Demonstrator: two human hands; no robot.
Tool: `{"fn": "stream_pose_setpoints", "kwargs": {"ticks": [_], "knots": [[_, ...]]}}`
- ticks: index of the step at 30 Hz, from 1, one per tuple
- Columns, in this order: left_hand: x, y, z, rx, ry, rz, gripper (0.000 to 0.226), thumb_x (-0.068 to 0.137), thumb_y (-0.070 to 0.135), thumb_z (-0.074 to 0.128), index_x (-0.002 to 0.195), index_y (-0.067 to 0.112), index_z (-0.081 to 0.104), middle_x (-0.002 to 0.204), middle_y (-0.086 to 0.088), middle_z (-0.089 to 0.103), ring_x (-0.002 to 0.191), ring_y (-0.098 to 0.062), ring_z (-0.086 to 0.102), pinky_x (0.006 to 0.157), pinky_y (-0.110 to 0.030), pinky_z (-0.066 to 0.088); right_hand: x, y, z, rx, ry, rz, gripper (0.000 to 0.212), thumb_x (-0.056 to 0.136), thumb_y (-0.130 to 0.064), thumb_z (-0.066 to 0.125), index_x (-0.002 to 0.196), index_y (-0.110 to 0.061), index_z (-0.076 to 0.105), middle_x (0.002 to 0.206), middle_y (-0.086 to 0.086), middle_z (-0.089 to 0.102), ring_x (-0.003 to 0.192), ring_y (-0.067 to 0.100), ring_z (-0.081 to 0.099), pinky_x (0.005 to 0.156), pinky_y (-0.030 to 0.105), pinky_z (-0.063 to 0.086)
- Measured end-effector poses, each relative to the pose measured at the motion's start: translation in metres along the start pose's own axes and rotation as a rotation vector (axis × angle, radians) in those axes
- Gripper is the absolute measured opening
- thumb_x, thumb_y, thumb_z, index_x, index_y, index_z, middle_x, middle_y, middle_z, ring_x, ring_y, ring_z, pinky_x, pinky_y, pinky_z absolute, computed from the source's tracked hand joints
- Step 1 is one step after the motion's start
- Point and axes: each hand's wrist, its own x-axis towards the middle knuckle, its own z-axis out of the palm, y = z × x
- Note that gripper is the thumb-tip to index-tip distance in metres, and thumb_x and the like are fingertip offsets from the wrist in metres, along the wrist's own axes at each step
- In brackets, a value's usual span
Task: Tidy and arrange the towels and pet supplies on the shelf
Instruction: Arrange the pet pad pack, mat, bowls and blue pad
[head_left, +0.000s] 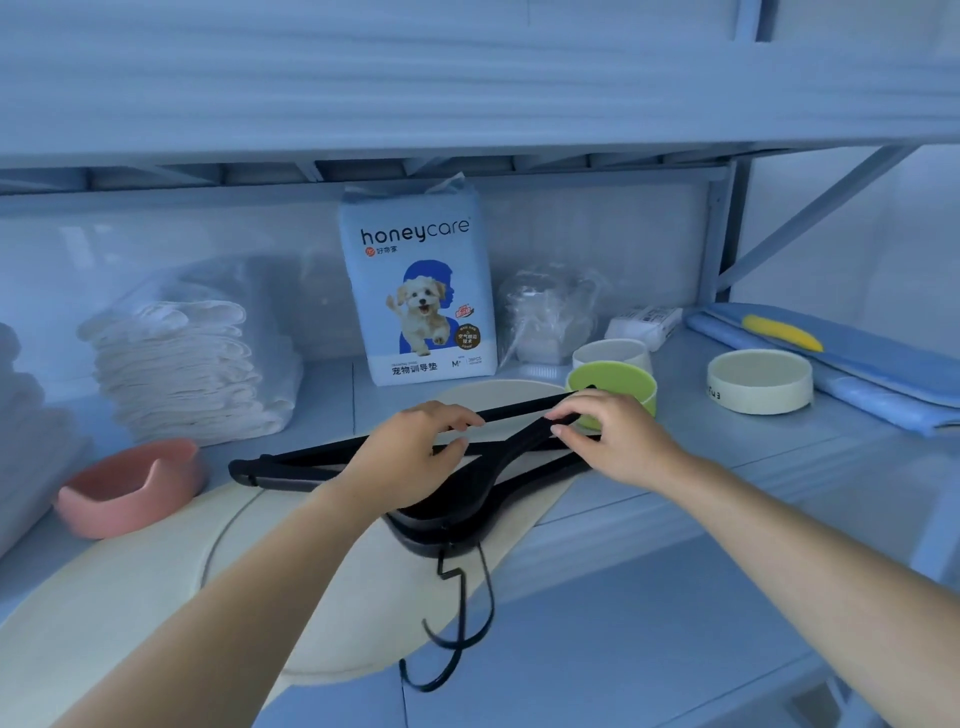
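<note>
From the head view, my left hand (415, 457) and right hand (613, 436) both pinch the black hangers (483, 483) (stacked, hooks toward me) lying on the beige mat (156, 597) on the shelf (727, 467), before the honeycare pack (418, 291)

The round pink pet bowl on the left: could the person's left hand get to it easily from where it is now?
Probably yes. The pink bowl sits uncovered near the shelf front, with nothing between it and the left hand, though that hand first has to release the black hangers.
</note>
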Motion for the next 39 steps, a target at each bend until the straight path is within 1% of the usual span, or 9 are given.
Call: {"fn": "stream_pose_setpoints", "kwargs": {"ticks": [2,6,9,11,14,17,21,25,39], "knots": [[0.019,0.013,0.010,0.002,-0.003,0.018,0.028,0.092,0.024,0.051,0.118,0.033,0.058,0.117,0.014,0.058,0.106,-0.003,0.052,0.094,-0.022,0.044,0.003,0.020,-0.012,-0.009,0.001,-0.004,0.017,0.086,-0.018,0.065,0.101,-0.013,0.070,0.098,-0.002,0.069,0.094,0.010,0.060,0.084,0.019,0.044],[0.063,0.039,0.033,0.009,0.017,0.015,0.026,0.091,0.026,0.053,0.114,0.035,0.059,0.115,0.014,0.059,0.103,-0.002,0.053,0.091,-0.019,0.042,0.014,0.069,-0.037,-0.014,0.029,-0.028,0.016,0.082,-0.014,0.069,0.098,-0.011,0.071,0.100,0.000,0.069,0.096,0.010,0.060,0.083,0.005,0.036],[0.097,0.057,0.053,0.071,0.009,0.019,0.028,0.090,0.027,0.053,0.116,0.036,0.057,0.116,0.015,0.057,0.103,-0.003,0.051,0.090,-0.021,0.041,0.025,0.110,-0.048,-0.028,0.004,0.022,0.024,0.082,-0.021,0.070,0.104,-0.014,0.068,0.108,0.000,0.065,0.103,0.016,0.059,0.088,0.019,0.040],[0.117,0.066,0.065,0.107,0.005,0.007,0.029,0.089,0.028,0.054,0.116,0.037,0.057,0.115,0.014,0.056,0.106,-0.005,0.050,0.093,-0.027,0.043,0.031,0.134,-0.048,-0.027,-0.057,0.026,0.035,0.080,-0.027,0.072,0.112,-0.015,0.065,0.118,0.001,0.061,0.111,0.017,0.056,0.095,0.023,0.039],[0.141,0.074,0.084,0.140,0.000,-0.025,0.030,0.088,0.029,0.054,0.117,0.034,0.057,0.119,0.012,0.055,0.113,-0.008,0.049,0.097,-0.033,0.042,0.040,0.155,-0.041,-0.023,-0.165,0.009,0.054,0.079,-0.038,0.072,0.127,-0.020,0.056,0.142,-0.003,0.043,0.131,0.012,0.039,0.105,0.019,0.026],[0.153,0.078,0.098,0.170,-0.001,-0.095,0.029,0.088,0.034,0.054,0.117,0.036,0.056,0.122,0.013,0.052,0.112,-0.009,0.049,0.095,-0.034,0.043,0.049,0.168,-0.032,-0.043,-0.274,-0.038,0.065,0.079,-0.047,0.068,0.136,-0.026,0.046,0.152,-0.010,0.027,0.139,0.005,0.023,0.108,0.017,0.018],[0.160,0.082,0.110,0.198,-0.009,-0.167,0.029,0.089,0.032,0.055,0.117,0.037,0.056,0.124,0.011,0.051,0.114,-0.010,0.048,0.096,-0.032,0.041,0.051,0.184,-0.033,-0.111,-0.355,-0.106,0.075,0.076,-0.055,0.067,0.140,-0.028,0.040,0.153,-0.012,0.025,0.140,0.005,0.020,0.109,0.017,0.015],[0.163,0.087,0.117,0.212,-0.013,-0.191,0.031,0.088,0.029,0.054,0.119,0.036,0.056,0.124,0.010,0.051,0.117,-0.009,0.046,0.097,-0.033,0.041,0.042,0.194,-0.037,-0.128,-0.375,-0.131,0.076,0.078,-0.058,0.062,0.143,-0.033,0.032,0.155,-0.014,0.019,0.142,0.005,0.014,0.113,0.024,0.017],[0.177,0.114,0.155,0.211,-0.099,-0.034,0.045,0.083,0.022,0.058,0.125,0.036,0.053,0.134,0.019,0.047,0.122,-0.005,0.043,0.101,-0.021,0.035,0.008,0.205,-0.078,-0.305,-0.252,-0.042,0.076,0.071,-0.071,0.059,0.135,-0.034,0.044,0.147,-0.012,0.033,0.136,0.009,0.025,0.105,0.026,0.029]]}}
